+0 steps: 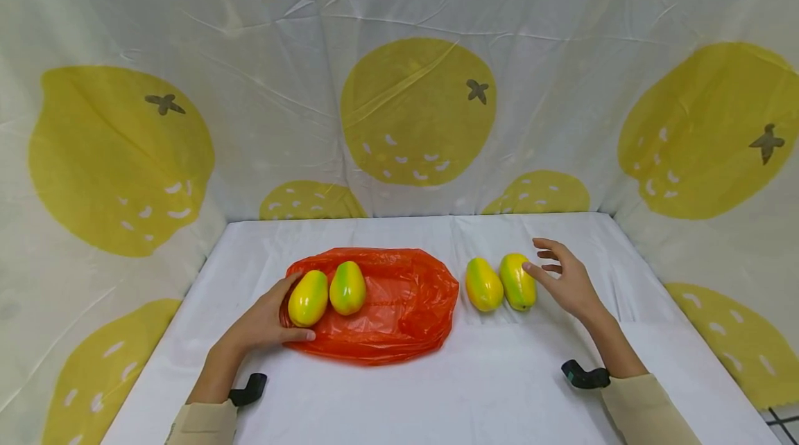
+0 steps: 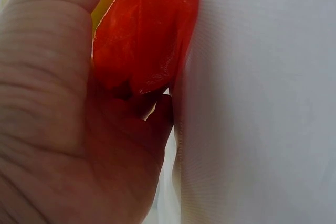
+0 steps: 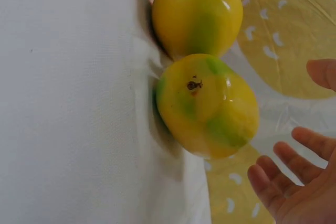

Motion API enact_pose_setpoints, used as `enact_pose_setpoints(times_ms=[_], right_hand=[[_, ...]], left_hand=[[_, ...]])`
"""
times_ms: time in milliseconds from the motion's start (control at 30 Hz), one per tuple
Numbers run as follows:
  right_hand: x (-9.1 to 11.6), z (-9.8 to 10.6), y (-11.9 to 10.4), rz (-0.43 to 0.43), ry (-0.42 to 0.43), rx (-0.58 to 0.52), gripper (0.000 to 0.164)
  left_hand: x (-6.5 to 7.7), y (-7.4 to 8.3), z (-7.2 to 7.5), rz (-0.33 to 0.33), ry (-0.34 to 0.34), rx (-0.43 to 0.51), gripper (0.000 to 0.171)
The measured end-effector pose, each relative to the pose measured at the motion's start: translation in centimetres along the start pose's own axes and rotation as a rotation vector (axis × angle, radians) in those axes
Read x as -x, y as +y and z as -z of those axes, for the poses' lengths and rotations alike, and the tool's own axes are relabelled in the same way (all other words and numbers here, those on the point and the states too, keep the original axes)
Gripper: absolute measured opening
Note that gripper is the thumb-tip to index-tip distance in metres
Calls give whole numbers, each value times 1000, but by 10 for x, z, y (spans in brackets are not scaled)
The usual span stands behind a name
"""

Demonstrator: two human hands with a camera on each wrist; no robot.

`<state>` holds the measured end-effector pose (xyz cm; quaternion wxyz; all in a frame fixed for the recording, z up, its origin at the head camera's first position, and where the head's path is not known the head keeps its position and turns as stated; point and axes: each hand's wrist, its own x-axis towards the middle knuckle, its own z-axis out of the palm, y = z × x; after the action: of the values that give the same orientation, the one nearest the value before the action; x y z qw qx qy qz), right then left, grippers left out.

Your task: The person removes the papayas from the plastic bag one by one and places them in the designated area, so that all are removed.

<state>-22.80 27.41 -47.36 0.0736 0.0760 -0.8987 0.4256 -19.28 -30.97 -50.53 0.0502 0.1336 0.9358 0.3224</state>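
A red plastic bag (image 1: 387,313) lies spread on the white table, its mouth facing up. Two glossy yellow-green papaya-like fruits, one at the left end (image 1: 308,298) and one beside it (image 1: 347,288), lie in it. My left hand (image 1: 268,317) holds the bag's left end, thumb on the near side; in the left wrist view the red plastic (image 2: 144,35) lies against the palm. Right of the bag, two more such fruits, a left one (image 1: 484,284) and a right one (image 1: 517,281), lie side by side. My right hand (image 1: 564,282), fingers apart, is beside the right one (image 3: 207,106), holding nothing.
A white cloth (image 1: 487,382) covers the table. Lemon-printed curtains (image 1: 562,126) rise at the back and on both sides. Each wrist wears a black device, one on the left (image 1: 248,389) and one on the right (image 1: 585,374).
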Motion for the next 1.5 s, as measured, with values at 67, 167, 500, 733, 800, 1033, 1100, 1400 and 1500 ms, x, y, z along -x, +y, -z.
enact_pose_setpoints(times_ms=[67,167,500,733,800,1033,1100,1400,1500], right_hand=[[-1,0,-1,4,0,5,68],[-2,2,-3,14,10,5,68],[-3,5,-20,29,13,-14,66],[-7,-2,-33,72,-2,-56,64],[-8,-4,-37,80,-5,-60,64],[-10,-10,-44,81,-9,-90,63],[-10,-12,-44,81,-13,-99,62],[-14,-23,-49,75,-34,-94,63],[-15,-27,-56,64,-53,-96,64]], left_hand=[[0,0,0,7,-2,7,123],[1,0,0,11,-7,15,122],[0,1,0,14,-6,11,122],[1,3,1,4,-5,13,122],[1,3,1,4,-6,16,122],[1,3,1,7,-9,14,122],[1,3,1,9,-8,16,122],[1,3,1,11,-8,14,122],[0,2,0,11,-7,15,122]])
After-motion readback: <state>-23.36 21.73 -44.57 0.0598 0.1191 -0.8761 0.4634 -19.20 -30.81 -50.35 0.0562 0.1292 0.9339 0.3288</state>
